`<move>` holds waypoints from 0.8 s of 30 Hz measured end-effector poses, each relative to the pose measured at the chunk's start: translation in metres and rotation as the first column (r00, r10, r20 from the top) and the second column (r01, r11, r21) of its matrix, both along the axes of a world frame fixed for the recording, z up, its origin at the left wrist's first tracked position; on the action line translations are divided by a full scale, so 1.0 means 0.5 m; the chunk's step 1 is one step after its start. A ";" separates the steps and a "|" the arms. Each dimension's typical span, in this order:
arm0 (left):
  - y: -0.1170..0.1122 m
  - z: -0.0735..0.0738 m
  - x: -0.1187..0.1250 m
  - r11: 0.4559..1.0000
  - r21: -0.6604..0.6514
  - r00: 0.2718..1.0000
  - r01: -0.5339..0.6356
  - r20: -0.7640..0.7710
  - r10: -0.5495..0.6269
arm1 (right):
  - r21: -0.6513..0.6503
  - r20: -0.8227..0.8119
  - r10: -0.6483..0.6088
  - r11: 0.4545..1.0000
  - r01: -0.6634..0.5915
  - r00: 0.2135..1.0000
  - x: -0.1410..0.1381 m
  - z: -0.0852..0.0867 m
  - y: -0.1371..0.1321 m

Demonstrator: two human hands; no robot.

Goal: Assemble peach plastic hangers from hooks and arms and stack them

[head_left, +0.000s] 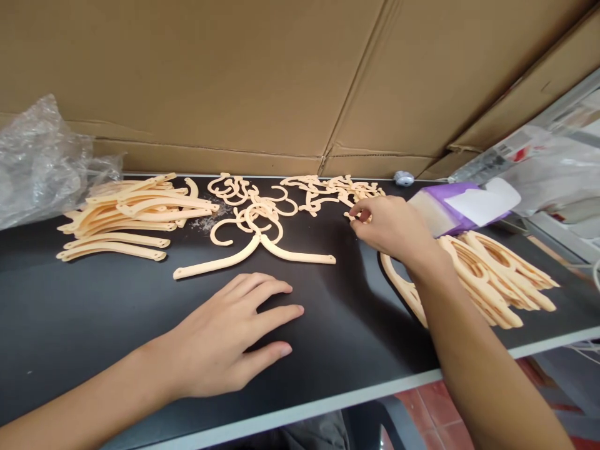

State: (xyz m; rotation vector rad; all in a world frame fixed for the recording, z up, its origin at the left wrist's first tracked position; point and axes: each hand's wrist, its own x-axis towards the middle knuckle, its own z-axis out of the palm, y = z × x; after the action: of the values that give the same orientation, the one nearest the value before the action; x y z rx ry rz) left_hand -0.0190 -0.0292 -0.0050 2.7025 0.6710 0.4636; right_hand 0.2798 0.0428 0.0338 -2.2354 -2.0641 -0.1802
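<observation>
Bare forearms reach in from the bottom corners, the right one crossing above the dark counter [94, 312] near its pale front edge. At the end of the left, the left hand [234, 334] hangs palm down with its grip apart, fingers spread and holding nothing. Just beyond it lies a peach plastic hanger frame [215, 265], its two curved arms spread wide and meeting at the middle, where loose hooks [269, 207] crowd behind the joint.

Farther to the right, the right hand [394, 228] is at the near edge of a heap of small peach connecting pieces [347, 186]. Its grip is drawn in, thumb and fingertips close around one small piece; I cannot tell whether they clamp it.

On the left, loose hanger arms [135, 206] are piled up, with a crumpled clear plastic bag [37, 162] beside and partly behind them. Right of the right forearm, flat peach hanger parts [487, 294] lie stacked, near a purple packet [457, 190] with a white sheet [487, 203] over it. Brown cardboard [210, 75] stands along the back.
</observation>
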 end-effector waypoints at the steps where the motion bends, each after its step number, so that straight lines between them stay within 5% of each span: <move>1: 0.000 -0.001 -0.001 1.000 -0.006 1.000 -0.002 -0.002 0.002 | 0.001 0.005 -0.004 1.000 0.004 1.000 0.004 -0.003 0.002; 10: 0.000 -0.004 -0.003 1.000 -0.030 1.000 -0.005 -0.019 0.004 | -0.004 0.074 0.041 0.999 -0.041 0.996 0.009 -0.025 0.009; 15: -0.001 -0.005 -0.003 0.999 -0.042 1.000 -0.006 -0.022 0.006 | 0.116 0.063 0.090 0.988 -0.097 0.994 -0.001 -0.020 0.007; 19: 0.001 -0.003 -0.003 0.999 -0.051 1.000 -0.007 -0.027 0.006 | 0.287 -0.184 0.156 0.953 -0.098 0.970 -0.016 -0.017 0.010; 24: 0.000 0.001 -0.004 0.999 -0.046 0.999 -0.012 -0.040 0.011 | 0.399 -0.495 0.340 0.906 -0.139 0.800 -0.047 -0.019 0.002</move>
State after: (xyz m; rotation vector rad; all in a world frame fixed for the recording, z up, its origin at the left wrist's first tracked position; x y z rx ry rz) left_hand -0.0211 -0.0293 -0.0047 2.6724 0.6996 0.3934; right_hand 0.2561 0.0440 0.0245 -1.5497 -1.7950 0.1155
